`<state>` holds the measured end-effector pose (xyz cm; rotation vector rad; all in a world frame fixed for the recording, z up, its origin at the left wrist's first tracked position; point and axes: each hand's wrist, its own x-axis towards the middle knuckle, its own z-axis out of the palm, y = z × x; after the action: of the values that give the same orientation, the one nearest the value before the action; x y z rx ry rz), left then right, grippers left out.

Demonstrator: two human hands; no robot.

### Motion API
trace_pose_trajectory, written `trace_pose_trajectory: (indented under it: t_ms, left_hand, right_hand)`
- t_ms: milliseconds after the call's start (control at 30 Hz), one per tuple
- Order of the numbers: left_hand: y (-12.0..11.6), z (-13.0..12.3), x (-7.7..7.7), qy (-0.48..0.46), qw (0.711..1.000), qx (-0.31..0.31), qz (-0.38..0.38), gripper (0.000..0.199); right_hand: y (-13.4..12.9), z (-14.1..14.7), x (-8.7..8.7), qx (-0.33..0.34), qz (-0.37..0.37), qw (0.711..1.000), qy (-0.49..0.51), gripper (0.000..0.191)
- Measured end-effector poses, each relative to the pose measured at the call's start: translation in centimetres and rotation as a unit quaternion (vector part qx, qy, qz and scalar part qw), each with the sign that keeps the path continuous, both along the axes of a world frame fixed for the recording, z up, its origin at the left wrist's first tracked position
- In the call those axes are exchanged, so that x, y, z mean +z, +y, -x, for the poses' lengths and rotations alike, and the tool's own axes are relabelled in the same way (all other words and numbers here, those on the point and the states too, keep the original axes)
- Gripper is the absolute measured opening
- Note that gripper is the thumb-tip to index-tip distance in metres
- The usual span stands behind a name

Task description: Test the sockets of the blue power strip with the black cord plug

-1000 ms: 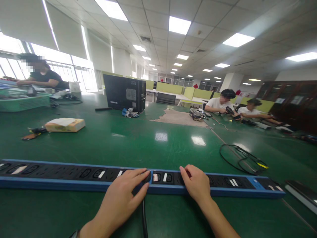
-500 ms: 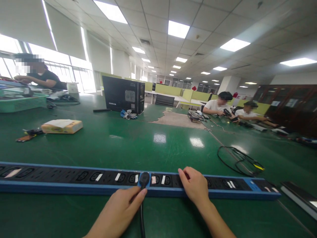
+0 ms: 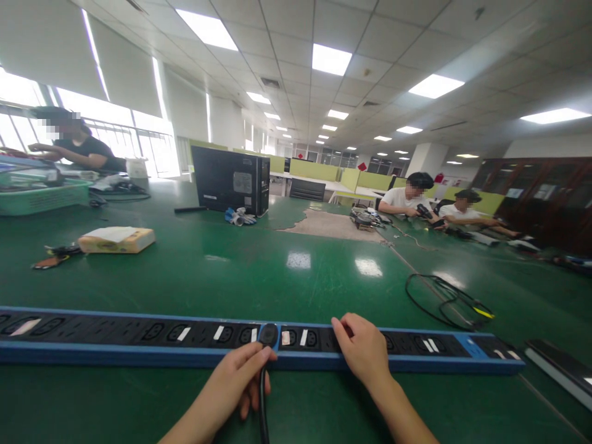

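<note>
In the head view, my left hand is no longer covering the plug as it was a second ago; it is gripping lower, leaving the plug's top showing on the power strip, which is lying across the green table. I judge I'm handling it by its neck: thumb and forefinger are pinching where the black cord begins. My right hand is resting curled on the power strip; whether it's clasping anything, I cannot tell.
</note>
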<state>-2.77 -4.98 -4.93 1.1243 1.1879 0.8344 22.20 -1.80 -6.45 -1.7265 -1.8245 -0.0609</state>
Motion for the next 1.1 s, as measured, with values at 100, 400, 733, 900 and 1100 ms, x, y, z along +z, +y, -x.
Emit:
trace_pose_trajectory:
  t_ms: [100,400,733,900,1100]
  left_hand:
    - [0.05,0.01,-0.01,0.003,1.0,0.0,-0.001,0.049]
    - [0.13,-0.06,-0.1,0.016,1.0,-0.001,-0.013,0.047]
    - [0.23,-0.03,-0.36,0.016,1.0,-0.001,-0.013,0.05]
    - [0.28,-0.04,-0.48,0.012,1.0,-0.003,-0.013,0.05]
    - [0.21,-0.05,-0.52,0.008,1.0,-0.003,-0.01,0.051]
  right_hand:
    - [0.01,0.0,0.04,-0.001,-0.002,1.0,-0.004,0.04]
    - [-0.06,0.07,0.04,-0.002,-0.013,1.0,-0.008,0.039]
    - [-0.11,0.09,-0.03,-0.005,-0.009,1.0,-0.008,0.039]
    - [-0.06,0.07,0.07,-0.006,-0.004,1.0,-0.009,0.04]
    - [-0.04,0.07,-0.08,-0.003,-0.017,1.0,-0.014,0.039]
